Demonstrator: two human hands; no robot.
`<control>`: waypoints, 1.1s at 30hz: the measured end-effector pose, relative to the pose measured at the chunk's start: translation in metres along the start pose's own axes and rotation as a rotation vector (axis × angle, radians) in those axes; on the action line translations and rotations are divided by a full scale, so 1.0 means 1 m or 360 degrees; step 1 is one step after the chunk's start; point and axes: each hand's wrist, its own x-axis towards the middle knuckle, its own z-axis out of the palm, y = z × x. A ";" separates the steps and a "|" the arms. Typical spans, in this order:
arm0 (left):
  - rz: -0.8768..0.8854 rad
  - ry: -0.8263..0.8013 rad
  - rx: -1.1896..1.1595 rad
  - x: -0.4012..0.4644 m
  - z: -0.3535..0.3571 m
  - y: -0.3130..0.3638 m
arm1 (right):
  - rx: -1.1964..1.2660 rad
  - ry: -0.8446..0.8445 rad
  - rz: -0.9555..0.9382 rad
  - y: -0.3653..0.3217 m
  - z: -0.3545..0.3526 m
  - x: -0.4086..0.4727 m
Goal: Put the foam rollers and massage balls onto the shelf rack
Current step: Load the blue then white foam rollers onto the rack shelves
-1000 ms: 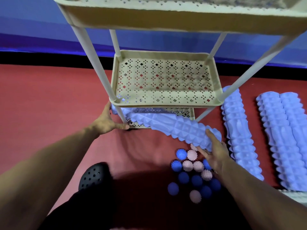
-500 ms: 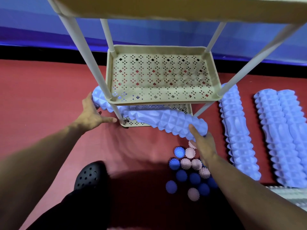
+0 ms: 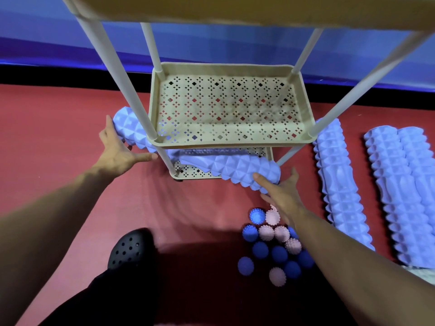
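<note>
Currently: foam roller (image 3: 244, 169) going onto shelf rack (image 3: 303, 107) bottom tier, both ends overhanging. Left hand (image 3: 118, 150) and right hand (image 3: 281, 192), fingers spread, press its ends. Next, likely: squaring it inside the posts.

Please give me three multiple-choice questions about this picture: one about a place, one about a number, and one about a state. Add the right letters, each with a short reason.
1. Where does the roller between the left hand and the right hand lie?
A. on the bottom shelf
B. on the middle shelf
C. on the floor beside the balls

2. How many floor rollers lie to the right of the rack?
A. one
B. three
C. five

3. The middle shelf is:
A. empty
B. full of balls
C. holding a roller

Answers:
1 A: the roller passes under the middle shelf and rests on the lowest one, with both ends sticking out.
2 B: one lies alone and two lie side by side.
3 A: only its pierced bottom shows.
</note>
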 end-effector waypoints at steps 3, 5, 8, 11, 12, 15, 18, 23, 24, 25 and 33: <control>-0.0043 -0.0044 -0.0021 -0.003 -0.006 -0.005 | 0.0047 -0.0132 0.0059 -0.011 -0.005 0.005; -0.0049 -0.0056 -0.0018 -0.005 -0.006 -0.009 | 0.0038 -0.0225 0.0101 -0.021 -0.011 0.011; -0.0064 -0.0080 -0.0028 -0.011 -0.006 -0.010 | 0.0099 -0.0288 0.0184 -0.030 -0.016 0.019; -0.0071 -0.0083 -0.0061 -0.014 -0.006 -0.011 | 0.0185 -0.0322 0.0206 -0.034 -0.019 0.028; -0.0066 -0.0086 -0.0074 -0.015 -0.006 -0.011 | 0.0165 -0.0363 0.0194 -0.036 -0.021 0.031; -0.0055 -0.0075 -0.0093 -0.018 -0.006 -0.014 | 0.0008 -0.0519 0.0145 -0.045 -0.025 0.038; -0.0043 -0.0084 -0.0091 -0.022 -0.006 -0.018 | 0.0003 -0.0545 0.0156 -0.052 -0.027 0.041; -0.0031 -0.0100 -0.0137 -0.027 -0.001 -0.015 | -0.0118 -0.0472 -0.0119 -0.056 -0.028 0.034; -0.0023 -0.0086 -0.0156 -0.027 0.000 -0.013 | -0.0112 -0.0458 -0.0159 -0.056 -0.029 0.032; -0.0016 -0.0071 -0.0179 -0.027 0.001 -0.012 | -0.0110 -0.0462 -0.0209 -0.055 -0.030 0.032; -0.0005 -0.0113 -0.0304 -0.028 0.008 -0.005 | -0.0034 -0.0269 -0.0406 -0.059 -0.029 0.050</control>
